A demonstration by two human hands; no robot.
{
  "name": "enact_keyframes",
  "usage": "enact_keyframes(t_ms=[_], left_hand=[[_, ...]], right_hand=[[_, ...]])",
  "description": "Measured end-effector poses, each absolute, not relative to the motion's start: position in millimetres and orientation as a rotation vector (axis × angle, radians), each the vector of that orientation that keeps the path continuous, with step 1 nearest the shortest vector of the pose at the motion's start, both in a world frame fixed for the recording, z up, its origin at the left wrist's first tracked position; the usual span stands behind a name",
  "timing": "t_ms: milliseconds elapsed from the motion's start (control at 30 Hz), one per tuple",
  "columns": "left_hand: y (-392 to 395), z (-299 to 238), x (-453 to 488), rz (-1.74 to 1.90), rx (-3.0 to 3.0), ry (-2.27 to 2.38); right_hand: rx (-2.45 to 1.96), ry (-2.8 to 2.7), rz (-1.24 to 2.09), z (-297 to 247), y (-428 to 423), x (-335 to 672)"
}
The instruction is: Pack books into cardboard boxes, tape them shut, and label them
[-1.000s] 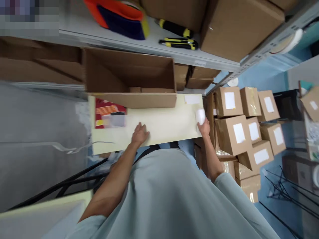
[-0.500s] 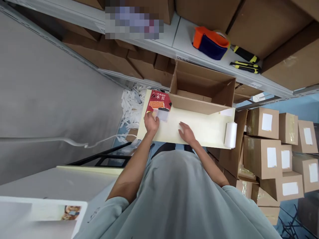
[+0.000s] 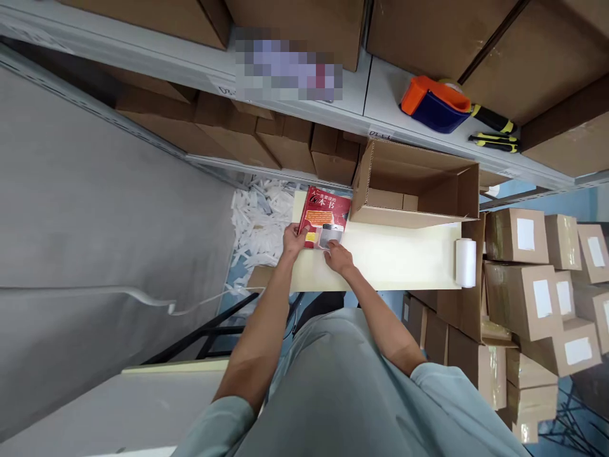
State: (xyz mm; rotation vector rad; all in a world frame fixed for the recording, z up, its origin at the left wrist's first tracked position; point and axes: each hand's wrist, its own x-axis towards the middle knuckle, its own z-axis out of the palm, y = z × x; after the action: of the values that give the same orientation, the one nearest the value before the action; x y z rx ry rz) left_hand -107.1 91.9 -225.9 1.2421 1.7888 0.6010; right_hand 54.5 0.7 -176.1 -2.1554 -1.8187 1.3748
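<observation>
Head view shows a long grey metal shelf unit (image 3: 387, 95) running across the far side, loaded with brown cardboard boxes, and a smooth grey wall-like surface (image 3: 118, 222) filling the left. Sealed brown cardboard boxes with white labels (image 3: 523, 298) are piled at the right, close to the end of a narrow pale-yellow tabletop (image 3: 394, 260) in front of the person. An open-topped brown cardboard box (image 3: 409, 218) stands across the tabletop's far edge, hiding part of it and of the lower shelf behind. Beyond the tabletop's left end spreads a heap of white paper-like strips (image 3: 264, 222). An orange and dark-blue tape dispenser (image 3: 438, 111) sits on the upper shelf. At the tabletop's left end, just beside the open box, is a red rectangular book with a printed cover (image 3: 328, 212); whether it lies flat or is slightly raised cannot be told. A white cylindrical roll (image 3: 465, 263) occupies the right end. The person's left hand (image 3: 294, 241) is clamped on the book's left edge, thumb over the cover. Apart from it, the right hand (image 3: 339, 257) touches the near edge by the right corner, partly covering it; whether it grips cannot be told. Smallest are the black-and-yellow cutters (image 3: 495, 119) beside the dispenser.
</observation>
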Motion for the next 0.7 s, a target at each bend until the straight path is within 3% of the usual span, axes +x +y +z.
enact_keyframes(t_ms=[300, 400, 500, 700], left_hand=[[51.6, -117.4, -148.2, 1.317, 1.156, 1.636], [15.1, -97.3, -161.5, 1.214, 0.853, 1.455], [-30.6, -109.6, -151.4, 0.971, 0.708, 1.409], [-86.2, -178.7, -99.8, 0.504, 0.868, 1.446]], right_hand=[[-1.738, -1.177, 1.112, -136.6, 4.5, 91.1], [-1.494, -1.021, 1.29, -122.2, -2.0, 97.9], [-1.38, -0.957, 1.415, -118.7, -28.4, 108.3], [-1.817, -0.988, 1.225, -154.9, -96.2, 145.6]])
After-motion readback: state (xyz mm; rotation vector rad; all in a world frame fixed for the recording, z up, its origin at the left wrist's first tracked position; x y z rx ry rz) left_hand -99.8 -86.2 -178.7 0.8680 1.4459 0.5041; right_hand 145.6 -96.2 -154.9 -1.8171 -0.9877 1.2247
